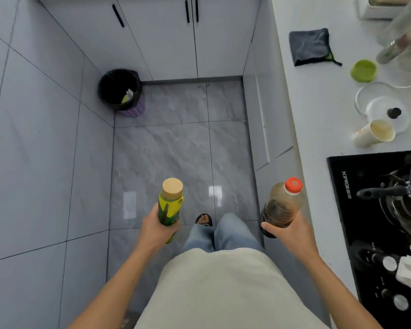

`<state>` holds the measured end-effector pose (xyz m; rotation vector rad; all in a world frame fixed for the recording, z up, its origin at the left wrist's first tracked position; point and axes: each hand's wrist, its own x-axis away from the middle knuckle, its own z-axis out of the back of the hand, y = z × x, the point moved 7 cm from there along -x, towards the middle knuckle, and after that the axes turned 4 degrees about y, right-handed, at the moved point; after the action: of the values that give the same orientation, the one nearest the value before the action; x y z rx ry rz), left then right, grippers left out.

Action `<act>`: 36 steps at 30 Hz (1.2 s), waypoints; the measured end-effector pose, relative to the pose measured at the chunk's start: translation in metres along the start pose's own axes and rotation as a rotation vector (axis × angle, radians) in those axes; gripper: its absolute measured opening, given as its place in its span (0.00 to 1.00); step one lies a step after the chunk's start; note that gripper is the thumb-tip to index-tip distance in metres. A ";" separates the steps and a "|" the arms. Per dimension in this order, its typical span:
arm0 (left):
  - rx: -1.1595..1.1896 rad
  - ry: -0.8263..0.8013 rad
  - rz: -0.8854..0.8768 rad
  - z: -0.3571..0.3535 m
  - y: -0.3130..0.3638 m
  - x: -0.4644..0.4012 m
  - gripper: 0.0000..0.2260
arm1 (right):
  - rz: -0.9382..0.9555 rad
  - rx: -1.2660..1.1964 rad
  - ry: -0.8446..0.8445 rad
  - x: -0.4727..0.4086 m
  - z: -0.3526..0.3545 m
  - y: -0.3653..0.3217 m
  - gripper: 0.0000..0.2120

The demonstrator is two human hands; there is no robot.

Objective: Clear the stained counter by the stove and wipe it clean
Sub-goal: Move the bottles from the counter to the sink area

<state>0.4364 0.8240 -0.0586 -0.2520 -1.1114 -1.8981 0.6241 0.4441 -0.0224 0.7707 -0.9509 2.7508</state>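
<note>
So far only part of the clearing looks done: the left hand (157, 227) grips a yellow bottle (170, 202) and the right hand (292, 231) grips a brown bottle (282, 205), both held over the floor, left of the counter (318, 119). On the counter beyond the stove (365, 210) a tipped cup (374, 133), glass lid (384, 103) and green lid (363, 70) remain, and the grey cloth (310, 46) lies unused at the far end, so wiping seems not yet begun.
</note>
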 end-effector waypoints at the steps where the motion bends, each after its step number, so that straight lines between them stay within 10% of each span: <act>1: 0.003 -0.008 -0.021 0.001 0.019 -0.018 0.21 | -0.023 -0.007 0.006 -0.008 0.002 -0.001 0.37; 36: -0.130 -0.115 0.015 0.097 0.291 -0.434 0.23 | -0.061 -0.121 0.110 -0.380 0.041 -0.347 0.38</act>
<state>0.8898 1.1002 -0.0708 -0.4459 -1.0590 -1.9656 1.0659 0.7100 0.0007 0.6119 -1.0410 2.6249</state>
